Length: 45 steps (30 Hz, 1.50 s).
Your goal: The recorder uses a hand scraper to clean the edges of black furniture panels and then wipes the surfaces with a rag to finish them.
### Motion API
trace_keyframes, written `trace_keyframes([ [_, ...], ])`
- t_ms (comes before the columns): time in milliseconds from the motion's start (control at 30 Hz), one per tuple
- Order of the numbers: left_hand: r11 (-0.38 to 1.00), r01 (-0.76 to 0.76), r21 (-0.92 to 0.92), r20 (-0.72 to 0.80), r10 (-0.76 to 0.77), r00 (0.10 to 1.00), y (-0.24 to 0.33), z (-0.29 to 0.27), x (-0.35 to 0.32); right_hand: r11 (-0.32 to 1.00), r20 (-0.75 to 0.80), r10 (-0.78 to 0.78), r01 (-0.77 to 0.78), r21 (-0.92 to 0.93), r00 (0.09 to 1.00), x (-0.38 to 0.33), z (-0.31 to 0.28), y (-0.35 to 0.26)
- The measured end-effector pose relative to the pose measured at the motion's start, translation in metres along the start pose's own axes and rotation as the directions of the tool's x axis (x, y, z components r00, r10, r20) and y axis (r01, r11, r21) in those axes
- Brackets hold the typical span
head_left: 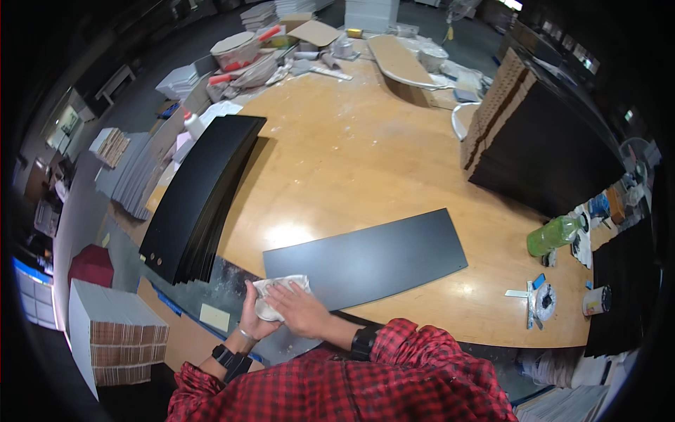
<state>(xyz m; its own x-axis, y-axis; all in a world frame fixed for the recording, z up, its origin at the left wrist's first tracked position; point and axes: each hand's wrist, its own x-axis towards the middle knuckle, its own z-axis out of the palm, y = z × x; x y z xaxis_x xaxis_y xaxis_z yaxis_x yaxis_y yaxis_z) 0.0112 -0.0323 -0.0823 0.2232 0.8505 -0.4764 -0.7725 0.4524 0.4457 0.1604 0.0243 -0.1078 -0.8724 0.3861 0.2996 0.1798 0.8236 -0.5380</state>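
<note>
"Wooden counter observed, pale in finish, with white specks on its surface. What lies nearest the person?"

"One dark panel (pixel 380 257), single and flat on the counter (pixel 309 162). I take it as the reference."

"Position of the white cloth (pixel 285 283)?"

"At the dark panel's near left corner, bunched between the two hands. Contact between cloth and panel cannot be determined."

"State of the fingers?"

"Right hand (pixel 301 311): fingers extended over the top of the cloth, slightly apart, not clamped. Left hand (pixel 257 322): against the cloth's left and near side, thumb raised alongside; its other fingers are hidden, so I cannot tell whether they are closed."

"Surrounding items?"

"Left of the dark panel and farther off, a leaning stack of black boards (pixel 200 176). Beyond its right end, a taller black stack (pixel 548 133) with brown edges facing left. Right of the panel, a green bottle (pixel 554 236); farther right and nearer the person, a small white tub (pixel 596 301)."
</note>
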Motion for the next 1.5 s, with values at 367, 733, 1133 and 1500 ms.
trace_keyframes([
  [367,0.979,0.108,0.171,0.042,-0.116,0.992,0.003,-0.034,0.008,0.748,-0.317,0.473,-0.565,-0.349,0.822,-0.024,-0.099,0.109],
  [733,0.993,0.074,0.094,0.036,-0.077,0.996,0.022,-0.032,0.010,0.979,0.082,0.204,-0.201,-0.036,0.976,-0.022,-0.040,0.009],
  [1133,0.824,0.096,0.558,-0.374,0.146,0.916,0.058,-0.041,-0.008,0.303,-0.739,0.561,-0.924,-0.236,0.372,-0.262,-0.230,0.173],
  [1500,0.583,0.150,0.799,-0.514,0.532,0.673,0.064,-0.046,0.026,0.269,-0.466,0.819,-0.941,-0.206,0.336,-0.380,-0.255,0.076],
])
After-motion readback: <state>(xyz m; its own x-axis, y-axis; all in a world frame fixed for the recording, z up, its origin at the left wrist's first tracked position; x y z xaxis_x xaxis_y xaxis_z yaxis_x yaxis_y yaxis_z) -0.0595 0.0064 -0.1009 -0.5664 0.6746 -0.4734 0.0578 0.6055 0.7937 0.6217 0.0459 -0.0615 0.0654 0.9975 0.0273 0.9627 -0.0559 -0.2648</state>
